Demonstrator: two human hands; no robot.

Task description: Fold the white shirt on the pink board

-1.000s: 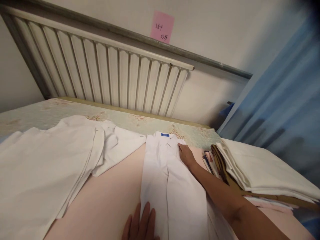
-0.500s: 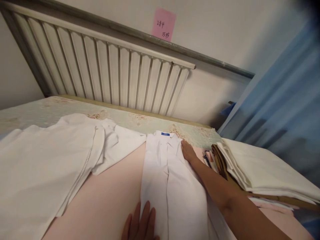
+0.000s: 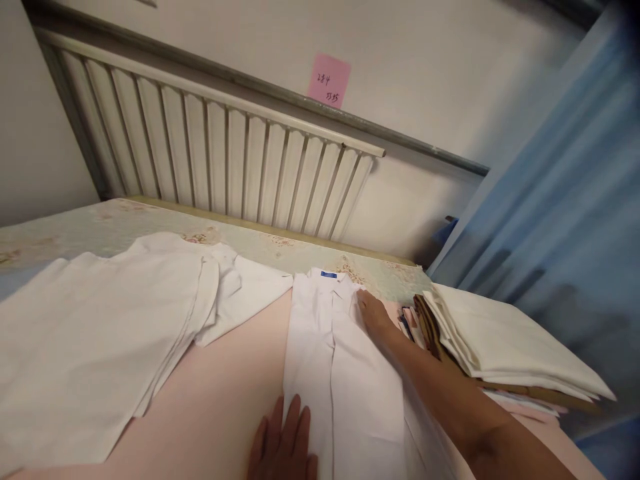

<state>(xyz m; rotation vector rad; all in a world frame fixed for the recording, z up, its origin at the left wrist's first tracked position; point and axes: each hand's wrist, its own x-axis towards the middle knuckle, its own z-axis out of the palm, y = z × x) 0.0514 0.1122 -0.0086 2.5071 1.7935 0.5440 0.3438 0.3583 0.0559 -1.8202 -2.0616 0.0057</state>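
Note:
A white shirt (image 3: 345,373), folded into a long narrow strip with a blue collar label, lies on the pink sheet (image 3: 220,393) in front of me. My left hand (image 3: 283,447) rests flat on its lower left edge, fingers stretched out. My right hand (image 3: 373,312) lies flat on the shirt's upper right side near the collar, fingers extended, holding nothing.
A loose pile of white garments (image 3: 100,320) covers the left of the bed. A stack of folded cloths (image 3: 495,347) sits at the right, beside a blue curtain (image 3: 565,220). A white radiator (image 3: 225,167) and a pink note (image 3: 329,81) are on the wall behind.
My right hand has slid slightly along the shirt's upper right edge near the collar. The view has tilted a little. My left hand stays flat on the lower edge.

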